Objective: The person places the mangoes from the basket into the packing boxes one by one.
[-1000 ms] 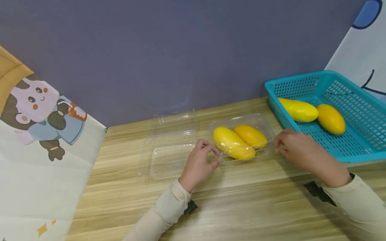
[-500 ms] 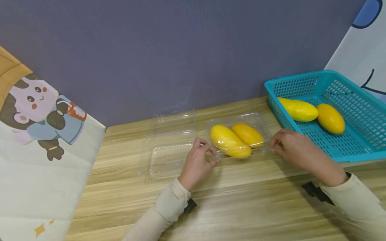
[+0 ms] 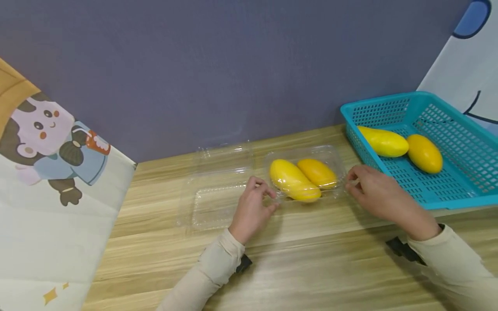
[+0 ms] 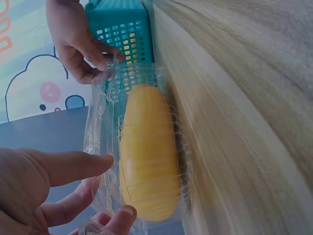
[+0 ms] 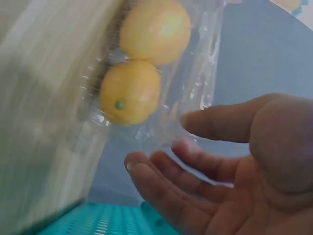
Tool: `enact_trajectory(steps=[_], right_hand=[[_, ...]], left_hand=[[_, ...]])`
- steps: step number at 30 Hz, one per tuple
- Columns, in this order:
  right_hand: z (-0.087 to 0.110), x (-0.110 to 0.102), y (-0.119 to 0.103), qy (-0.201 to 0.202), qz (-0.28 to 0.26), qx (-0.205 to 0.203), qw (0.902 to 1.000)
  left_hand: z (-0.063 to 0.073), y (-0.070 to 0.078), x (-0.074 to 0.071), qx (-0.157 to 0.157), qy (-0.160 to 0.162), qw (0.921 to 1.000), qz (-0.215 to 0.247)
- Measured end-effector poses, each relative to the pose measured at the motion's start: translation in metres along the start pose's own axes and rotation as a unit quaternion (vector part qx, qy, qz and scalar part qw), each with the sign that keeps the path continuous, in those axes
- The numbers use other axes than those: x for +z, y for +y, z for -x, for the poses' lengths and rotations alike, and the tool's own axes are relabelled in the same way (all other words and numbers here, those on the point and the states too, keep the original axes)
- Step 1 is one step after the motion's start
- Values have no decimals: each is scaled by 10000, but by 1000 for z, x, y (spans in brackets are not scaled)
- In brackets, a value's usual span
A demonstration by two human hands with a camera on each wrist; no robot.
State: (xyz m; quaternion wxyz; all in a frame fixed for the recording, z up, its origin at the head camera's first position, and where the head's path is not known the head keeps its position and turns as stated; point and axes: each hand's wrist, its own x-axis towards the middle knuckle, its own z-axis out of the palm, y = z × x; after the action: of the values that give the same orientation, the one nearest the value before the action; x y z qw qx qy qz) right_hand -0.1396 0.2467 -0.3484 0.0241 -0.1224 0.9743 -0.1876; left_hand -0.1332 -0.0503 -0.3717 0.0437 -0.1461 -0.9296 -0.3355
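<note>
Head view: we log the clear container (image 3: 328, 156), two yellow fruits (image 3: 292, 180) inside, between the left hand (image 3: 253, 208), pinching its near-left corner, and the right hand (image 3: 376, 193), pinching its near-right corner; teal basket (image 3: 385, 110) further right.

I can see a hand fitting between the two sleeves (image 3: 215, 261), over the near part of the surface (image 3: 319, 272). Straight back, the filled clear box (image 3: 324, 154) blocks it, with the left hand (image 3: 252, 211) and right hand (image 3: 375, 192) at its near corners. The open clear box (image 3: 219, 205) crowds the left, the teal basket (image 3: 459, 203) the right; a dark wall (image 3: 233, 65) closes the back.
</note>
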Motion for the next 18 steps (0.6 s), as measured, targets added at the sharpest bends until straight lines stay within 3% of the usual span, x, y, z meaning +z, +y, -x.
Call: enact_trajectory(steps=[6, 10, 12, 15, 18], right_hand=[[4, 14, 3, 17, -589, 649, 9962], [6, 24, 10, 46, -1167, 987, 9882], [6, 29, 13, -56, -1768, 1205, 9768], [5, 33, 18, -343, -2763, 1493, 9488], [4, 35, 21, -618, -3389, 1614, 9248]], left_hand=[[0, 1, -1, 80, 42, 9999, -47], [0, 1, -1, 134, 97, 9998, -98], [0, 0, 0, 155, 136, 9997, -126], [1, 0, 1, 135, 150, 9997, -142], [3, 0, 2, 146, 182, 9996, -174]])
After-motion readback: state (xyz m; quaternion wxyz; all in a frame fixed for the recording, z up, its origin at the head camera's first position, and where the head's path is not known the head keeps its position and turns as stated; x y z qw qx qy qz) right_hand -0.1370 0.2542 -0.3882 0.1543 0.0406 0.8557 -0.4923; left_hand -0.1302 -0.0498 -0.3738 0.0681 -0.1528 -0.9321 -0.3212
